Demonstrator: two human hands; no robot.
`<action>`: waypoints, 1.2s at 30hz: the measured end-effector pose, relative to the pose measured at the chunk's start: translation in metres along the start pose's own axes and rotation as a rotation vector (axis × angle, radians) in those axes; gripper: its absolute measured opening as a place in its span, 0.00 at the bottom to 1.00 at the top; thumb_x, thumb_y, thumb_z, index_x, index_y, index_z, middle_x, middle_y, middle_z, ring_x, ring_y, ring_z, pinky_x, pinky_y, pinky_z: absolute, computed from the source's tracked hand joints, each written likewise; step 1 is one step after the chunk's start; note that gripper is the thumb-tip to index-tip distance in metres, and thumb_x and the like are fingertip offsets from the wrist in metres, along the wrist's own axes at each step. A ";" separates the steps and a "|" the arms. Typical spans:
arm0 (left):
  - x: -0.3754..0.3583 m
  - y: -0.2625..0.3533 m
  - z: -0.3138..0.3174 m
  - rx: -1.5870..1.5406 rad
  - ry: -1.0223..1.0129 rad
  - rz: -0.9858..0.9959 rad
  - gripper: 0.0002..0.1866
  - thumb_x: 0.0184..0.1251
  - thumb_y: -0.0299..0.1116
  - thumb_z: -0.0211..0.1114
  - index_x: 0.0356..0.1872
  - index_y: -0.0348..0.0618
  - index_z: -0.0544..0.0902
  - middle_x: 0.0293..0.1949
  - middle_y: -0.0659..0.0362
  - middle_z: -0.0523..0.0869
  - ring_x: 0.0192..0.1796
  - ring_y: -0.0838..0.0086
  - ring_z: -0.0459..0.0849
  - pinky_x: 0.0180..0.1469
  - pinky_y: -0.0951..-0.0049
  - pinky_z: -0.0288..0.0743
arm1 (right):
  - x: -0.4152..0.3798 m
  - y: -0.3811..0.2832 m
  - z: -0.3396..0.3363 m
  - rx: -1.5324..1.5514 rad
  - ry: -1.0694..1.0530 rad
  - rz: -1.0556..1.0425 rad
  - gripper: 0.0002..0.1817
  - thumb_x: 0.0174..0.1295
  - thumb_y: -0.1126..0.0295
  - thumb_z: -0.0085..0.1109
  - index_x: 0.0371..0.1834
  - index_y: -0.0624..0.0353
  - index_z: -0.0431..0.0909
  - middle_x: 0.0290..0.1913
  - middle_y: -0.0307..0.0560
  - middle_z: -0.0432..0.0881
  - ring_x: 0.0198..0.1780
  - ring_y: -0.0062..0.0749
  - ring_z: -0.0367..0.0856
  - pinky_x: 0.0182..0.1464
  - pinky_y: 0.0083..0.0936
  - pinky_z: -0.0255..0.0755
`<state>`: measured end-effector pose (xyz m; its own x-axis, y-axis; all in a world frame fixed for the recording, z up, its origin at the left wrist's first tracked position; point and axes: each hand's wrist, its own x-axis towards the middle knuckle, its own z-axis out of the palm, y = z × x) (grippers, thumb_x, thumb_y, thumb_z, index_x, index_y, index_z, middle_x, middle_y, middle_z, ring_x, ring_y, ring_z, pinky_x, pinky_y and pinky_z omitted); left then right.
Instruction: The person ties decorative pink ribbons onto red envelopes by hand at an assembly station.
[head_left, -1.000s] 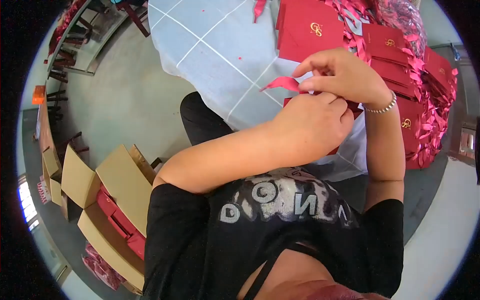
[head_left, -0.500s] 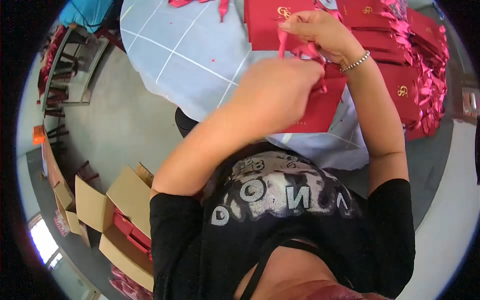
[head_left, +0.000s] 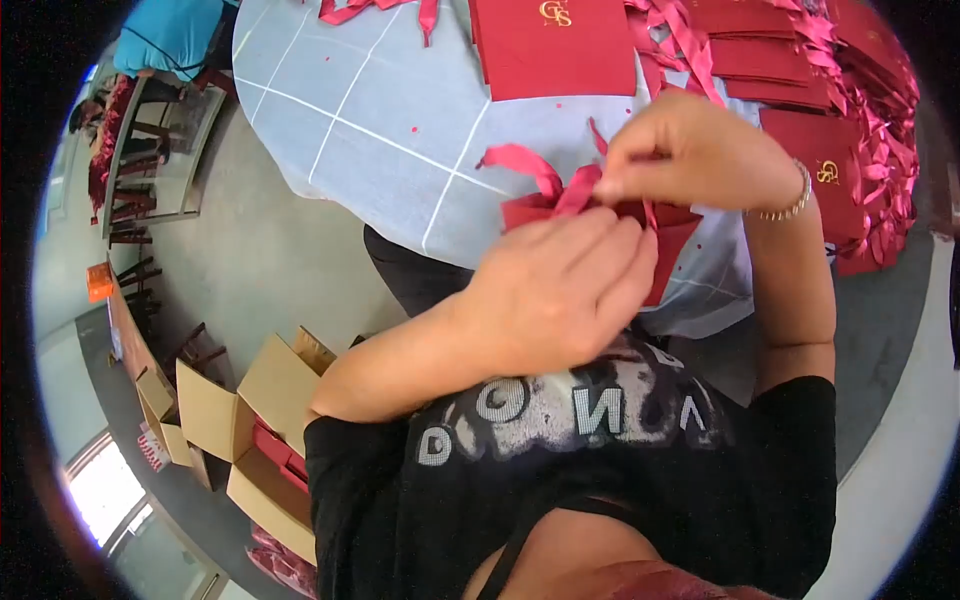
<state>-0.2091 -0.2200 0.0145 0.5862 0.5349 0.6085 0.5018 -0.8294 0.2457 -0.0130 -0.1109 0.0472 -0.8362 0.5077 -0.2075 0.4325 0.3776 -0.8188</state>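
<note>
bag [head_left: 677, 245] partly behind left hand [head_left: 565, 285], stacked bags [head_left: 560, 60] beyond

There's gold on the far red bag [head_left: 560, 58], an entwined monogram [head_left: 554, 13] that looks like a G and an S! Over to the right, another red bag [head_left: 800, 140] flashes what seems the same gold mark [head_left: 827, 172]. And near, across the black shirt [head_left: 580, 490], big pale letters [head_left: 598, 412]: D, O, a backward-looking N, then something like an A.
</note>
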 end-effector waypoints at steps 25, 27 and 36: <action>-0.014 -0.033 0.017 -0.270 -0.150 -0.416 0.13 0.64 0.27 0.70 0.50 0.37 0.85 0.42 0.52 0.90 0.45 0.61 0.90 0.45 0.67 0.82 | 0.002 0.026 0.012 0.606 0.942 0.125 0.11 0.75 0.64 0.57 0.49 0.61 0.82 0.26 0.30 0.74 0.25 0.11 0.69 0.27 0.11 0.64; -0.013 -0.045 0.017 -0.459 -0.082 -0.541 0.13 0.66 0.22 0.68 0.51 0.36 0.85 0.43 0.54 0.90 0.47 0.68 0.90 0.48 0.71 0.82 | -0.004 0.036 0.017 0.563 1.121 0.096 0.13 0.73 0.64 0.60 0.51 0.60 0.83 0.35 0.32 0.80 0.33 0.12 0.74 0.35 0.12 0.67; 0.028 -0.054 -0.009 -1.092 0.424 -0.441 0.19 0.66 0.12 0.62 0.58 0.31 0.81 0.49 0.56 0.87 0.50 0.77 0.85 0.55 0.76 0.80 | -0.060 0.062 0.057 0.776 1.024 0.060 0.13 0.75 0.61 0.58 0.41 0.59 0.85 0.36 0.33 0.86 0.31 0.12 0.74 0.37 0.14 0.67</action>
<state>-0.2255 -0.1611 0.0252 0.1500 0.8748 0.4606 -0.3046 -0.4023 0.8633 0.0445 -0.1619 -0.0212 -0.0341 0.9988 -0.0343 -0.1371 -0.0387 -0.9898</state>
